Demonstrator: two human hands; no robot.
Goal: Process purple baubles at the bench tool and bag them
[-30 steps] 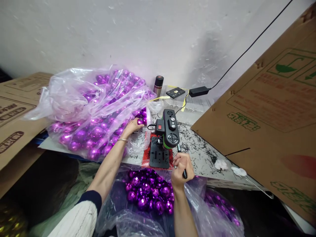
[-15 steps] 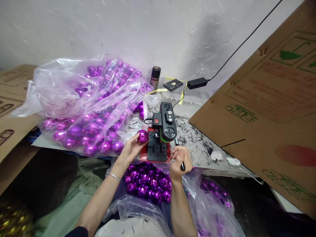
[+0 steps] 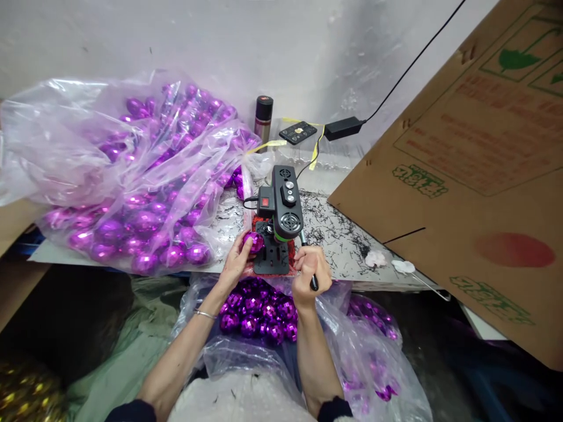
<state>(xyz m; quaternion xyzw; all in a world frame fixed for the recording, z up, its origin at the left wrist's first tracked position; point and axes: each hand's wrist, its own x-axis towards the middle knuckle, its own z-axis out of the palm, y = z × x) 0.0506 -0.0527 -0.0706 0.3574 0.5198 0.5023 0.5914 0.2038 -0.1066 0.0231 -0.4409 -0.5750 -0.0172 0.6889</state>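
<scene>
My left hand (image 3: 235, 264) is closed around a purple faceted ball (image 3: 253, 241) and holds it against the base of a small black and green bench drill (image 3: 281, 214). My right hand (image 3: 309, 274) is wrapped round the drill's black lever handle (image 3: 313, 284) on its right side. A big clear plastic bag (image 3: 132, 176) full of purple balls lies on the table to the left. Another open bag of purple faceted balls (image 3: 257, 308) sits in my lap, just below both hands.
Large cardboard sheet (image 3: 461, 176) leans over the table on the right. Dark canister (image 3: 263, 117), small black device (image 3: 298, 132) and power adapter (image 3: 347, 128) stand near the wall. Black shavings (image 3: 338, 234) litter the table, with white scraps (image 3: 376, 258) beside them.
My left hand drew a purple ball out of the big bag and brought it right, down to the drill's base. My right hand stayed on the lever. The view shifted slightly.
</scene>
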